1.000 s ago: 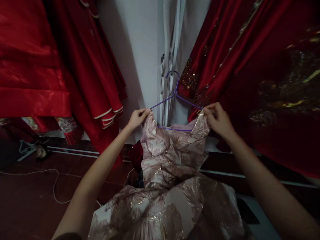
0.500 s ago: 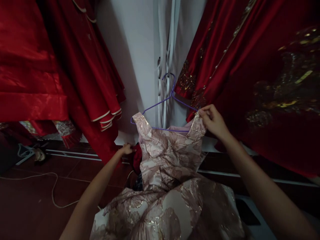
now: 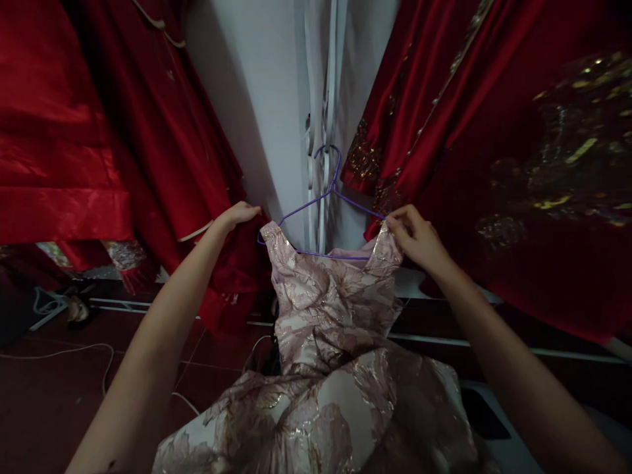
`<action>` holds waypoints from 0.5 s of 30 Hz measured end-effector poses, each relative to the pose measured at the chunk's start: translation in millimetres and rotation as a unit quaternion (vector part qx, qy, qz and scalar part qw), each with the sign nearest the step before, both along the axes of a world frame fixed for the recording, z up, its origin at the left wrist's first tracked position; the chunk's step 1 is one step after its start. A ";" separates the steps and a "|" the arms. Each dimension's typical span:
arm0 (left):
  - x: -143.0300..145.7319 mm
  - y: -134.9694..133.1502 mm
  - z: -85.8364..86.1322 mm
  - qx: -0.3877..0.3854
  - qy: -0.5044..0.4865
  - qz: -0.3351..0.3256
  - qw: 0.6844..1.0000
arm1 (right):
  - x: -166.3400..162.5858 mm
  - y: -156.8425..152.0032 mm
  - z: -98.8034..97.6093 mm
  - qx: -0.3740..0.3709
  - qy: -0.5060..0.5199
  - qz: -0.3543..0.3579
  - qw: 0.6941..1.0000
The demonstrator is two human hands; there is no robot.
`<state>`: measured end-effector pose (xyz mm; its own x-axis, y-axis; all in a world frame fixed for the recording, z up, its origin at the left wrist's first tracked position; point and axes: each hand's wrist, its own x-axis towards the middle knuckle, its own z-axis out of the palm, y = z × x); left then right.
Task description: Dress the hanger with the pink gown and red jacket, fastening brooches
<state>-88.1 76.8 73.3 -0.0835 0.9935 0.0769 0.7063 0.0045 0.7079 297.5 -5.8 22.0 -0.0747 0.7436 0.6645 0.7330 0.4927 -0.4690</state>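
Observation:
A pink-and-white floral dress (image 3: 340,296) with a metallic sheen hangs by its wide straps on a purple wire hanger (image 3: 307,205). My right hand (image 3: 419,238) is closed in a pinch on the dress's right strap, at the hanger's end. My left hand (image 3: 241,213) is beside the left strap, apart from it, with its fingers closed on the red cloth of a hanging garment (image 3: 247,253). The fingertips there are partly hidden. The hanger's hook stands up in front of white metal bars, and whether it is hooked on them I cannot tell.
Red satin garments (image 3: 64,145) hang on the left, and red gowns with gold sequins (image 3: 557,164) on the right. White upright bars (image 3: 318,99) stand between them against a pale wall. A white cable (image 3: 64,351) and shoes (image 3: 78,308) lie on the tiled floor.
My left hand has risen from low beside the dress to strap height, and red cloth has come up with it. My right hand keeps its pinch on the strap.

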 end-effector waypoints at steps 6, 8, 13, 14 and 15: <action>103.7 -38.3 26.4 0.305 0.109 -0.136 0.936 | -20.0 -29.7 8.6 -0.002 -0.027 -0.010 1.000; 118.5 -49.7 27.0 0.336 0.106 -0.167 0.921 | -17.9 -28.8 7.9 -0.001 -0.001 -0.004 1.000; 100.8 -50.6 36.2 0.187 0.094 -0.220 0.953 | -9.1 8.8 25.4 -0.184 0.049 0.058 0.980; 94.7 -49.4 38.9 0.132 0.075 -0.235 0.960 | -12.3 18.1 32.2 -0.258 0.038 0.101 0.960; 89.3 -48.8 41.5 0.083 0.052 -0.249 0.964 | -18.2 26.5 39.1 -0.332 0.019 0.154 0.931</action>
